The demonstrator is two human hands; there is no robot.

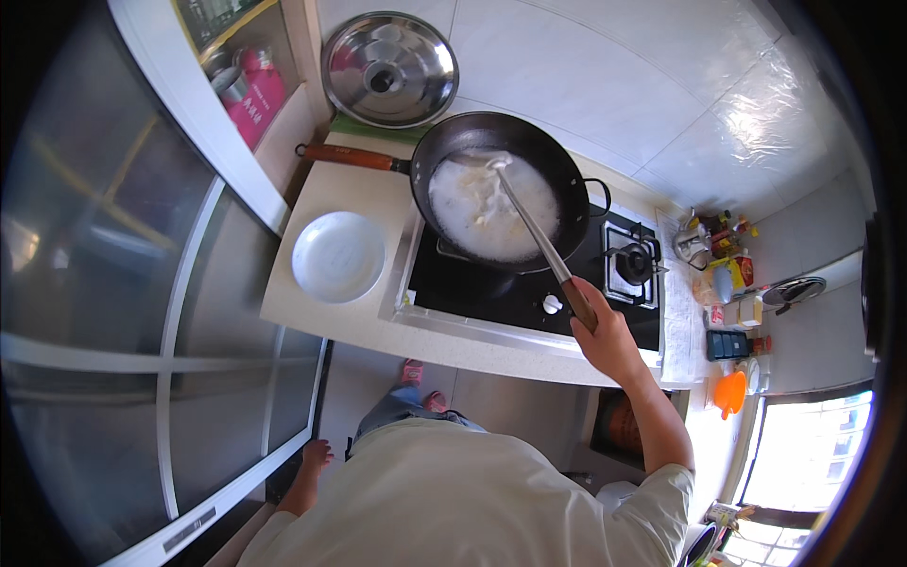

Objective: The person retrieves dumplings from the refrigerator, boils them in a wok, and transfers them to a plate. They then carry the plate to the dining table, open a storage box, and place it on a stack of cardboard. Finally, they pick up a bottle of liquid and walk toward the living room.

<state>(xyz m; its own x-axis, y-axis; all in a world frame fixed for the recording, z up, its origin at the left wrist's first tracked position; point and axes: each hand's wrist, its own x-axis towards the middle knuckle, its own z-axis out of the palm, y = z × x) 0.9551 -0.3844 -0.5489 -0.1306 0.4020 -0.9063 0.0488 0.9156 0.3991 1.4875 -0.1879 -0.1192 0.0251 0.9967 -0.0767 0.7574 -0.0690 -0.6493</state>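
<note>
Left hand (316, 455): is being hung at the person's side, well below the wok and the counter edge, fingers loosely apart, nothing being held.
Right hand (605, 333): is being kept clamped around the wooden grip of the spatula (529, 227), just in front of the wok.
Spatula: is being slanted from the hand up into the wok, its blade being rested in the pale liquid (contents too blurred to be told).
White plate (338, 256): is being left on the counter, left of the wok.
Wok (501, 194): is being seated on the black hob (491, 288), its handle being pointed left.
Steel lid (389, 68): is being leaned against the tiles behind the wok.
</note>
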